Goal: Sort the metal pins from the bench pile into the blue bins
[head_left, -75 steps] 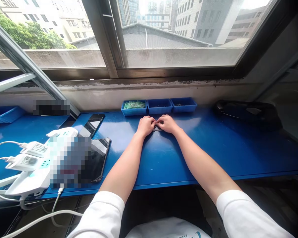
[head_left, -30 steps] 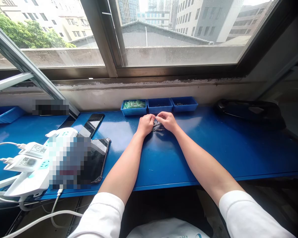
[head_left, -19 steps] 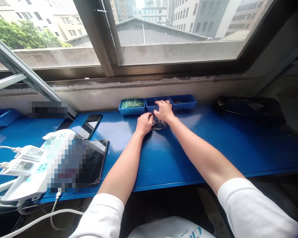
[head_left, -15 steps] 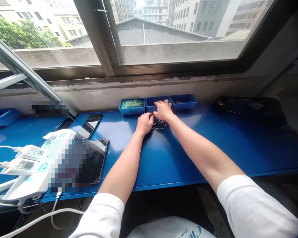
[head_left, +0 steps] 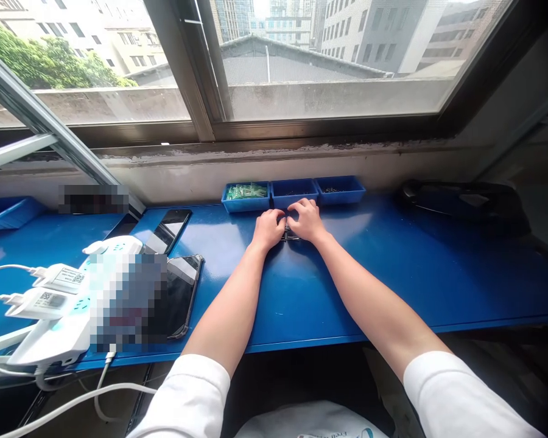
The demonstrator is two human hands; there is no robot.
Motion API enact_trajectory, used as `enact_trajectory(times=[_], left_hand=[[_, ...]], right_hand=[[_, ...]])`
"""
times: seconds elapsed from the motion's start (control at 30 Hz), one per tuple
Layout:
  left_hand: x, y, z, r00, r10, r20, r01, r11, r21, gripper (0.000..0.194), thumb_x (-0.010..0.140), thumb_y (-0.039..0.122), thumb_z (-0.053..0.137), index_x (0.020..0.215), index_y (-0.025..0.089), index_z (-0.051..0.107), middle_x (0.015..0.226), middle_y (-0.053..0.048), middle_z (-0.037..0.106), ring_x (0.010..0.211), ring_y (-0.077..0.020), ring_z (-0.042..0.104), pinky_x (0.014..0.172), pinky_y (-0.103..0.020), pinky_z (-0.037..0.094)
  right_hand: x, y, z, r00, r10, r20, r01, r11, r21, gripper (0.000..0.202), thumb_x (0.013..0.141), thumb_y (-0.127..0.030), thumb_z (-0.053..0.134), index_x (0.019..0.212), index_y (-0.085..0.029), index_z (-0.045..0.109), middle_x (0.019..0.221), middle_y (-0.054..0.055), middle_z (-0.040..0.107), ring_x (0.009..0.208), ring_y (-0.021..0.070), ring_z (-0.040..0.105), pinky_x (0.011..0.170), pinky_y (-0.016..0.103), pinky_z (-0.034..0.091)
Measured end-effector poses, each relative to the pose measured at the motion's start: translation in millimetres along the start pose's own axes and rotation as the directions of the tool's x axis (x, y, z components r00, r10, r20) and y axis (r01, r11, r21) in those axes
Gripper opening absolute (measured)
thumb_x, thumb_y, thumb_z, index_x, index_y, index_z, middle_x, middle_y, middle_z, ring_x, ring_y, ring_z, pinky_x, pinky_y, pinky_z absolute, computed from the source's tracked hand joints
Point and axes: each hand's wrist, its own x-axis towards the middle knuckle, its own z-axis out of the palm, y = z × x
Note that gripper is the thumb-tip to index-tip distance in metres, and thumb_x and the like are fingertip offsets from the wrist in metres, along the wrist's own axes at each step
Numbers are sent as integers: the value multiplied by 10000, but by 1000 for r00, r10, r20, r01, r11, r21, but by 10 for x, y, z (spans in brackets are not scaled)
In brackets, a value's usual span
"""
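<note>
Several small dark metal pieces (head_left: pixel 291 235) lie in a loose pile on the blue table, partly hidden by both hands. My left hand (head_left: pixel 270 227) is at the pile's left side, fingers curled and closed; what they pinch is too small to tell. Facing it from the right, my right hand (head_left: pixel 305 220) bends its fingers over the pile, just in front of the middle blue bin (head_left: pixel 294 192). Its fingertips are also closed round something I cannot make out. Green packets (head_left: pixel 247 191) fill the left bin, and small dark parts sit in the right bin (head_left: pixel 340 190).
At the left are a white power strip (head_left: pixel 80 304) with plugs and cables, a phone (head_left: pixel 168 231) and a dark tablet (head_left: pixel 182 295). A black case (head_left: pixel 466 204) lies at the back right. The window wall rises behind the bins.
My right hand has come back from over the middle bin to the pile beside my left hand. My left hand stays by the pile. The view has shifted slightly.
</note>
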Motion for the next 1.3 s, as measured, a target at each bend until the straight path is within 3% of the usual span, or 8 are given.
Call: enact_trajectory(times=[0.3, 0.57, 0.93, 1.1, 1.3], left_hand=[[-13, 1, -6, 1000, 9, 1, -9, 999, 31, 202, 833, 233, 497, 899, 203, 685, 952, -62, 691, 951, -228, 595, 878, -352, 462], [-17, 18, -24, 999, 13, 33, -15, 998, 54, 210, 816, 211, 488, 851, 204, 695, 940, -66, 685, 925, -227, 594, 844, -344, 469], [-20, 48, -45, 1000, 23, -2, -23, 1000, -11, 212, 819, 197, 482, 857, 200, 691, 936, -56, 686, 913, -205, 604, 839, -317, 478], [-29, 83, -94, 992, 90, -90, -102, 984, -143, 200, 830, 199, 504, 936, 193, 674, 945, -42, 692, 930, -183, 607, 886, -306, 474], [-24, 118, -114, 991, 108, -78, -123, 967, -223, 200, 824, 193, 548, 992, 189, 655, 970, -49, 685, 932, -170, 616, 889, -304, 484]], right_hand=[[-51, 95, 6, 981, -3, 195, 6, 1000, -20, 270, 782, -322, 542, 978, -247, 712, 967, 73, 637, 940, 246, 529, 847, 372, 417], [-50, 131, 42, 974, -94, 207, 89, 995, 35, 225, 807, -273, 535, 882, -225, 742, 895, 63, 652, 891, 203, 559, 820, 308, 435], [-46, 147, 52, 978, -106, 181, 90, 992, 94, 197, 840, -269, 539, 874, -211, 724, 941, 66, 657, 932, 208, 558, 837, 316, 430], [-26, 105, 22, 997, -32, 71, 9, 953, 304, 199, 851, -274, 502, 861, -200, 687, 826, 35, 680, 800, 175, 583, 760, 298, 444], [-29, 68, -2, 993, 104, 53, -114, 792, 599, 215, 786, -383, 573, 893, -200, 611, 654, -6, 646, 606, 150, 592, 612, 275, 465]])
